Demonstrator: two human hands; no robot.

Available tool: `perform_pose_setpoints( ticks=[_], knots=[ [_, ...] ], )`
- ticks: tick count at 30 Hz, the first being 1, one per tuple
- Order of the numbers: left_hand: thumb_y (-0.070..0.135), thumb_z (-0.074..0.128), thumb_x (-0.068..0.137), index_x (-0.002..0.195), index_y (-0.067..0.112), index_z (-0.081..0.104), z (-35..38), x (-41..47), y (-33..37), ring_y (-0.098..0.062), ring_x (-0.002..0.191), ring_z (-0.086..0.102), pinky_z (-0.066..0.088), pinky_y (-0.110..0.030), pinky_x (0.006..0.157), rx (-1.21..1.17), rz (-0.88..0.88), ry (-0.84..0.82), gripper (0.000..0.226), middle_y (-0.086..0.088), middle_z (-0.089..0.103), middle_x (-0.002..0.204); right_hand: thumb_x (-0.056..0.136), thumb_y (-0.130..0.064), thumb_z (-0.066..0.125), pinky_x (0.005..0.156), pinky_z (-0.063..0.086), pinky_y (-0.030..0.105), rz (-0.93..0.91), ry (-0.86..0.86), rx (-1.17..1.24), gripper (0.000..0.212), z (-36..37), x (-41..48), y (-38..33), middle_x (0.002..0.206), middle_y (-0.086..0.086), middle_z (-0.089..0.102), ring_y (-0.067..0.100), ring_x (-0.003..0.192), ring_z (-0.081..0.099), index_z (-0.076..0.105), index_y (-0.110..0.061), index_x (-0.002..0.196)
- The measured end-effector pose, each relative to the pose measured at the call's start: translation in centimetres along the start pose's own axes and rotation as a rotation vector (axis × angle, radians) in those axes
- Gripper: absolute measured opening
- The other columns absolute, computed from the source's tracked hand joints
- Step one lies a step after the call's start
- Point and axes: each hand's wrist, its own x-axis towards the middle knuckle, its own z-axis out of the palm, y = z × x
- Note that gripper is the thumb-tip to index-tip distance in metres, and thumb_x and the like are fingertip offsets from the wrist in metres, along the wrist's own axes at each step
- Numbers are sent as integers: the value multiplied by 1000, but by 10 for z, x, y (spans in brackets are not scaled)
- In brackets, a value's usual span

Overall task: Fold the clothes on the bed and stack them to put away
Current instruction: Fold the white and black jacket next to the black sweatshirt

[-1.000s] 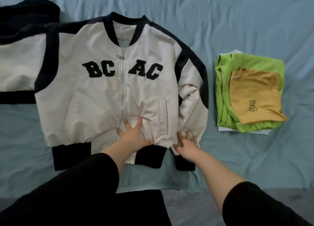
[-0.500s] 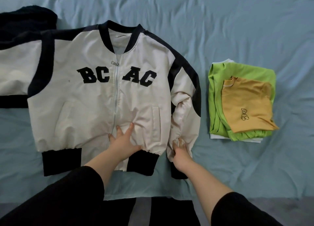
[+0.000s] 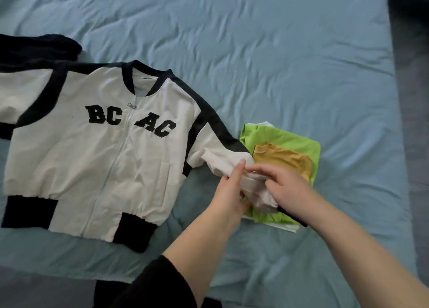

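Stage: mid-task, one garment in hand.

Done, as far as we can see: a small stack on the bed [image 3: 278, 64], right of centre. It holds a green shirt [image 3: 290, 138] with a yellow shirt [image 3: 283, 159] on top, and a white piece [image 3: 287, 227] showing at the bottom edge. All three are folded flat and squared.

In hand: the jacket [image 3: 97, 159], white with dark trim, lies front up and zipped, left of the stack. Its body is spread flat and not folded. The sleeve [image 3: 220, 161] on the stack's side is bunched up and lifted, and hangs over the front corner of the stack. The left hand [image 3: 228, 194] has its grip on the sleeve from the jacket side, fingers running up along the cloth. The right hand [image 3: 290, 187] has its grip closed over the sleeve from the other side, fingers curled into it. The dark cuff pokes out under that wrist (the thumbs are hidden, so we cannot tell how the pinch is made).

Left to do, by our reckoning: lay this sleeve across the jacket's chest, then bring in the far sleeve [image 3: 21, 94], which runs off the left edge of the view. Then fold the body and set it on the stack. A dark garment [image 3: 39, 48] lies rumpled behind the jacket's shoulder and looks unfolded.
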Motion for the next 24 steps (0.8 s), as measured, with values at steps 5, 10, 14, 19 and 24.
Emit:
perform_pose_setpoints(
  ticks=[5,10,14,19,24],
  knots=[
    [3,51,93,130,-3,53,90,17,3,-34,108,62,53,-39,89,-312,-66,-66,38,-22,62,124,86,-25,68,93,44,9,57,242,370,35,-76,-24,37,117,-30,62,-14,111,53,58,-42,116],
    [1,50,96,125,-3,55,126,32,-8,-27,124,54,38,-38,110,-392,-64,-43,29,-17,58,132,46,-83,59,95,41,53,721,379,1038,97,-84,-39,111,135,-2,53,22,123,50,50,-36,131],
    [5,53,96,115,-3,59,130,44,-20,-28,120,56,38,-41,110,-435,-88,-46,21,-17,61,127,62,-68,65,83,52,54,726,255,1727,69,-50,-33,140,107,14,69,32,104,64,68,-19,110],
    [17,65,89,113,8,63,123,51,-30,-26,91,72,60,-45,77,-331,-106,-135,26,-13,73,104,89,-18,58,63,59,30,466,518,1777,14,-82,-2,143,82,5,74,18,73,71,64,-14,101],
    [64,63,76,106,20,70,87,54,-29,-16,91,73,57,-41,86,912,-133,-117,53,3,75,101,90,-14,59,72,58,32,145,567,1463,16,-141,3,178,95,3,74,18,85,70,71,-23,96]
  ],
)
